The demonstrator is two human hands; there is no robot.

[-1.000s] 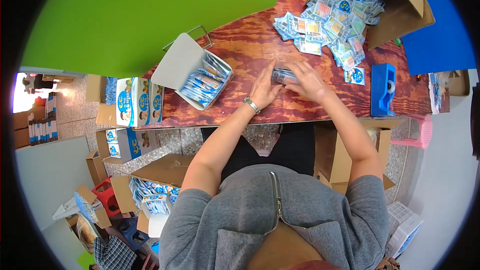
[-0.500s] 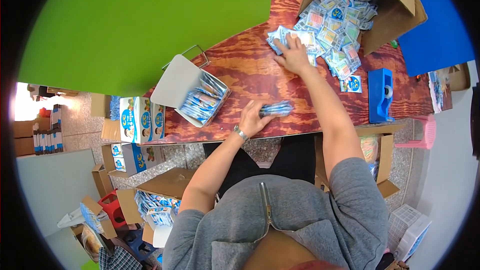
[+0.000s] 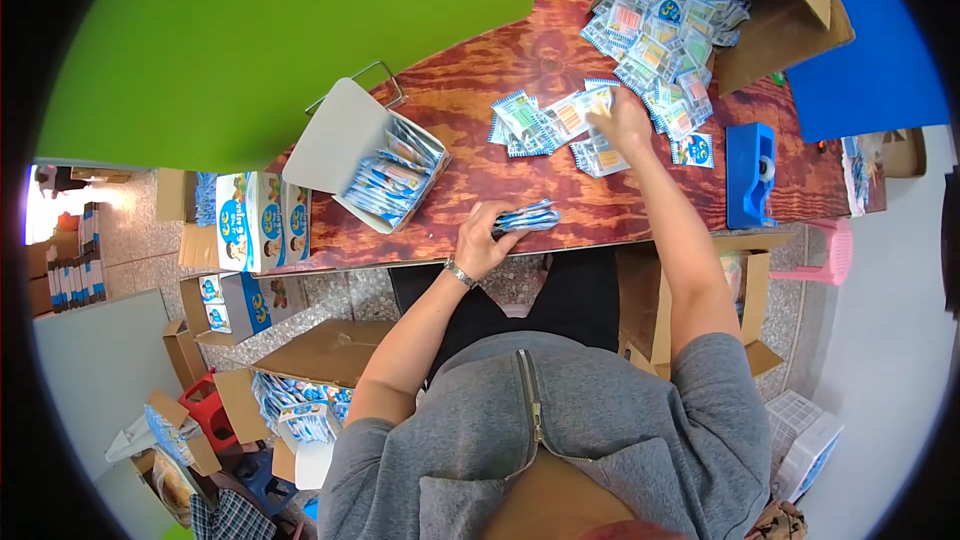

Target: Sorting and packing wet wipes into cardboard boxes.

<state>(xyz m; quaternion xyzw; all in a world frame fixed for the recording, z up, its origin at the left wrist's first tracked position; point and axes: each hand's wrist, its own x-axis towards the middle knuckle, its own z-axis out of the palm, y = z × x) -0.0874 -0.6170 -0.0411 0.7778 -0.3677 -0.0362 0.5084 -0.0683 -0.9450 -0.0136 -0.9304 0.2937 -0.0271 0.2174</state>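
Near the front edge of the table my left hand is closed around a small stack of blue-and-white packets. My right hand is farther off, its fingers curled at a packet in a small group of loose ones. Beside it lie more packets to the left and one just below the fingers. An open white carton to the left of my left hand holds rows of the same packets.
A big cardboard box on its side spills a heap of packets at the back right. A blue tape dispenser stands at the right. Printed cartons sit at the left edge. A green panel borders the table's far side.
My right hand has moved right and nearer from the loose packets, which now lie spread out closer to me. My left hand keeps its stack in nearly the same place.
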